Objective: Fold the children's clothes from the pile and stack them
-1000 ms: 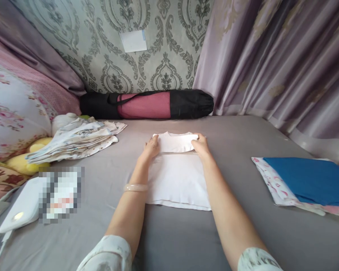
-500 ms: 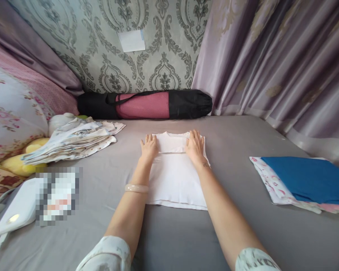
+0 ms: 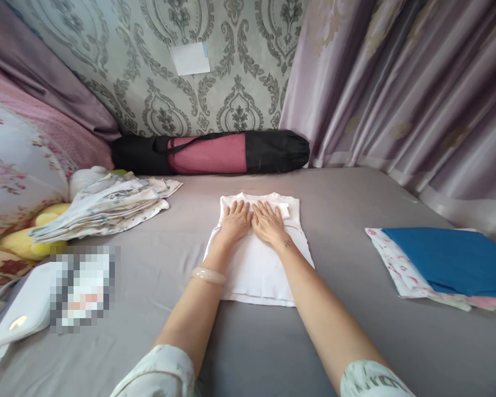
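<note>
A white shirt (image 3: 264, 270) lies on the grey bed sheet in front of me, its sleeves folded inward across the upper part. My left hand (image 3: 236, 220) rests flat on the upper left of the shirt, fingers stretched out. Beside it, my right hand (image 3: 268, 221) presses flat on the cloth with its fingers spread. The two hands almost meet at the shirt's middle. Part of the folded sleeves is hidden under them.
Folded blue cloth (image 3: 450, 259) tops a pile at the right. On the left lie a stack of patterned cloths (image 3: 111, 207), a yellow plush (image 3: 33, 242) and a white device (image 3: 28, 303) with a cable. A black and pink rolled bag (image 3: 206, 153) lies along the wall.
Both hands have moved inward from the shirt's side edges to its middle. A sleeve end now shows at the upper right, and the shirt's sides look spread wider.
</note>
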Tool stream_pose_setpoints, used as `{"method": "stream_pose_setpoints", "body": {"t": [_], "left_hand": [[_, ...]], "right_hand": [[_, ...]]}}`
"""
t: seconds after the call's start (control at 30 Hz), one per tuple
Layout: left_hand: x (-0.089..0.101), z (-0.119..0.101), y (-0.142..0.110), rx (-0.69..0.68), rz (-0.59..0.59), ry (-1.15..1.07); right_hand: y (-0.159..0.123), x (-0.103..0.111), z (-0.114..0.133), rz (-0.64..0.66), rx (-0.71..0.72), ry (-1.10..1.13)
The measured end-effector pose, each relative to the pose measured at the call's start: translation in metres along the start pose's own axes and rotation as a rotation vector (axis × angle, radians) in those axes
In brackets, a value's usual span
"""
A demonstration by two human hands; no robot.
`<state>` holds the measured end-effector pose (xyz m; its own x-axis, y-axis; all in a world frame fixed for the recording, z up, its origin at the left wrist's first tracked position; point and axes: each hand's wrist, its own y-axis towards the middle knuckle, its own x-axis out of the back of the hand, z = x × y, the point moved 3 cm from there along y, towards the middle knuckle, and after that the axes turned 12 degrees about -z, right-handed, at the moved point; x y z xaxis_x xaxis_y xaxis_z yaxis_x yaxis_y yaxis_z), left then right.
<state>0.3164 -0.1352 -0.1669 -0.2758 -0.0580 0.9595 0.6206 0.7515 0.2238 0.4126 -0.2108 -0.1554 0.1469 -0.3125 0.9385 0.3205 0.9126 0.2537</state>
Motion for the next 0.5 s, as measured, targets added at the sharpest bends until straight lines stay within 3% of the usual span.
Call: {"method": "stream_pose_setpoints", "body": {"t": [0.13, 0.33, 0.5], "left_hand": [[0.006, -0.004, 0.0, -0.005, -0.001, 0.007], [0.016, -0.013, 0.0, -0.043, -0.191, 0.039], [0.0, -0.008, 0.001, -0.031, -0.03, 0.01]], "right_hand": [[0.001, 0.001, 0.001, 0.011, 0.005, -0.003], [0.003, 0.008, -0.002, -0.118, -0.022, -0.025], [0.002, 0.0, -0.007, -0.06, -0.078, -0.045]]}}
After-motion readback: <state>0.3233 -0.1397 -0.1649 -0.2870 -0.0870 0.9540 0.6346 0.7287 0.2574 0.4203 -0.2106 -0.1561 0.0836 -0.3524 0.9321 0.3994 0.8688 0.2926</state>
